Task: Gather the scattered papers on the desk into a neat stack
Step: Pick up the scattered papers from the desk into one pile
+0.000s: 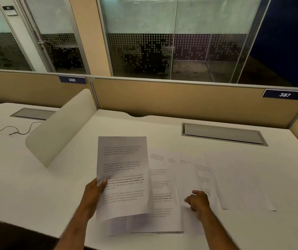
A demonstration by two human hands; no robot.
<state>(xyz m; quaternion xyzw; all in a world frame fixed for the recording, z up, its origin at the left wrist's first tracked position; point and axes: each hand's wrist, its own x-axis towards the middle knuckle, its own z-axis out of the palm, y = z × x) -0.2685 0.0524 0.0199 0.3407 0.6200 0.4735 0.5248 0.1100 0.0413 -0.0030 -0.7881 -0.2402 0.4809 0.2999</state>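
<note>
My left hand [95, 191] grips a printed sheet [123, 170] by its left edge and holds it raised and tilted above the white desk [68, 186]. Beneath and right of it, several printed papers [168, 192] lie fanned and overlapping on the desk. My right hand [198, 200] rests on these papers near their right side, fingers curled and pressing down, holding nothing. One more sheet [238, 179], mostly blank, lies flat at the far right, overlapping the fan's edge.
A curved white divider [59, 127] stands left of the papers. A recessed grey cable tray [222, 134] sits at the back right, another [32, 113] on the neighbouring desk beside a black cable [9, 130]. A tan partition [180, 98] closes the back.
</note>
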